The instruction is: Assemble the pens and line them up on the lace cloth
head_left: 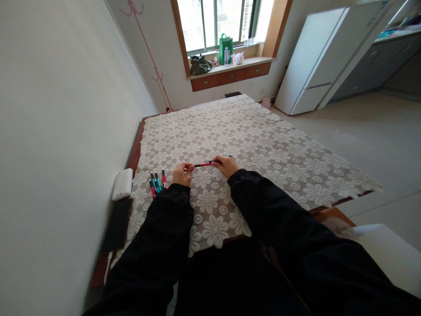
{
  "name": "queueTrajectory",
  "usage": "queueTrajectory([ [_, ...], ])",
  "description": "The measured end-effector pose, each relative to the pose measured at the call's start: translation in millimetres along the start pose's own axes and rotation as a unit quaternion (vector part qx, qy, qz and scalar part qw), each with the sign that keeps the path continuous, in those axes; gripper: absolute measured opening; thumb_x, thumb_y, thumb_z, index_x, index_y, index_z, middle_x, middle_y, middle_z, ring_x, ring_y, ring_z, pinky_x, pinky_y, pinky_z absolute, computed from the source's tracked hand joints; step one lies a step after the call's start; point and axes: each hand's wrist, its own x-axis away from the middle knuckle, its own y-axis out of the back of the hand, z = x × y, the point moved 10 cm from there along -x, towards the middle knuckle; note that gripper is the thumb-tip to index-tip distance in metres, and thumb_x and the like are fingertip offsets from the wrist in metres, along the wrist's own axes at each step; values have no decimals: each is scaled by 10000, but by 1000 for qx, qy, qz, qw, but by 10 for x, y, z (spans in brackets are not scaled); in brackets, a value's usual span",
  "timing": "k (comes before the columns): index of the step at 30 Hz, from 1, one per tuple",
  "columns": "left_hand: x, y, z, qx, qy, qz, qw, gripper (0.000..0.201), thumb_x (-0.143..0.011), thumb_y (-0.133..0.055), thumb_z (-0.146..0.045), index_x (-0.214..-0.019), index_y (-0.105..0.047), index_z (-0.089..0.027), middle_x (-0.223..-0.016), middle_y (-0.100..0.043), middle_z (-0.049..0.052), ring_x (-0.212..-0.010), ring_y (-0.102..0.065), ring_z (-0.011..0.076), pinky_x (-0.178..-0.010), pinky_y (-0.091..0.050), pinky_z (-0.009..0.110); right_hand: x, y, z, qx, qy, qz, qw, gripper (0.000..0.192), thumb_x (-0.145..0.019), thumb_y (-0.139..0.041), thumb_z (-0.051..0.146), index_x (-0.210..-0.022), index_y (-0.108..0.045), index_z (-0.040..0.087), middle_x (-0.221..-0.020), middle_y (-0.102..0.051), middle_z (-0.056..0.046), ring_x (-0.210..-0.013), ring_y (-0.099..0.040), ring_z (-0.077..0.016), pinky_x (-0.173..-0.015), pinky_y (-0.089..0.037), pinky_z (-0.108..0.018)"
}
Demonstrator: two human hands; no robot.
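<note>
Holding a red pen [203, 164] by its two ends, we have the left hand [183, 173] pinched on one tip and the right hand [225, 165] closed around the other, just above the lace tablecloth [263, 145]. We judge the pen light, stiff and a little slick, best gripped near the ends as now. Left of the pen lie spare pens [157, 182], with a white case [123, 184] beyond them by the wall. Past the pen, across the cloth, stand a window sill [230, 66] and a white fridge [315, 66].
</note>
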Motion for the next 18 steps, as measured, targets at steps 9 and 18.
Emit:
queueTrajectory([
  [9,16,24,31,26,24,-16,999,251,-848,-639,-438,-892,-705,-199,-853,-732,47,-739,-668,175,-718,-568,313,-88,-88,-288,-415,-120,-6,902,523,-741,-658,690,-893,-673,190,-648,-630,-5,-521,-491,-110,-526,-394,-255],
  [18,32,-16,-87,26,-17,10,999,198,-850,-633,-392,-888,-707,-212,-867,-717,39,-782,-666,173,-734,-574,313,61,-153,-38,-523,-162,90,832,358,-910,-534,551,-894,-614,203,-619,-547,-8,-632,-561,-172,-642,-474,-338],
])
